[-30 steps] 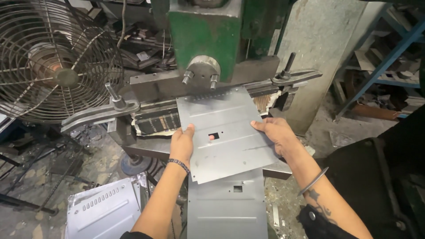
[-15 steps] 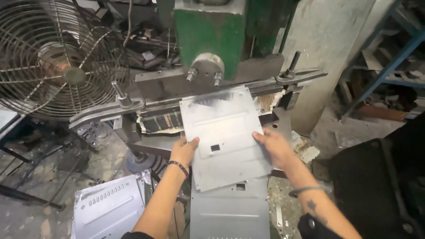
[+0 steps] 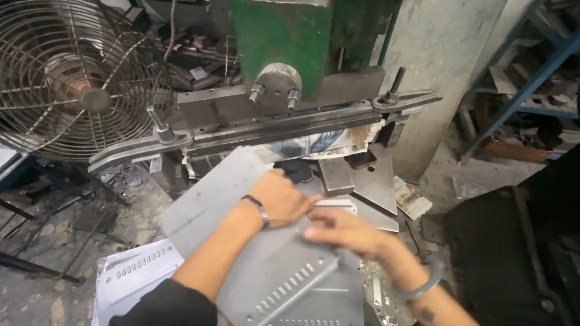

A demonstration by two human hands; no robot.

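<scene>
A grey sheet-metal panel (image 3: pixel 254 241) with a row of slots near one edge lies turned at an angle in front of the green press machine (image 3: pixel 284 36). My left hand (image 3: pixel 281 196) grips its upper edge, a dark bracelet on the wrist. Holding the same panel near the middle of its right side is my right hand (image 3: pixel 341 229), which looks blurred. Under the panel sits another grey slotted sheet (image 3: pixel 326 302). The press's long steel clamp bar (image 3: pixel 266 130) runs across just beyond my hands.
A large wire-caged fan (image 3: pixel 78 78) stands at the left. A white slotted metal sheet (image 3: pixel 136 274) lies on the floor at lower left. Blue shelving (image 3: pixel 531 78) with scrap is at the right. A concrete pillar (image 3: pixel 441 60) rises behind the press.
The panel has been pulled out from under the clamp bar and swung round toward the left. Both hands moved together to its middle, the left crossing over to the upper edge.
</scene>
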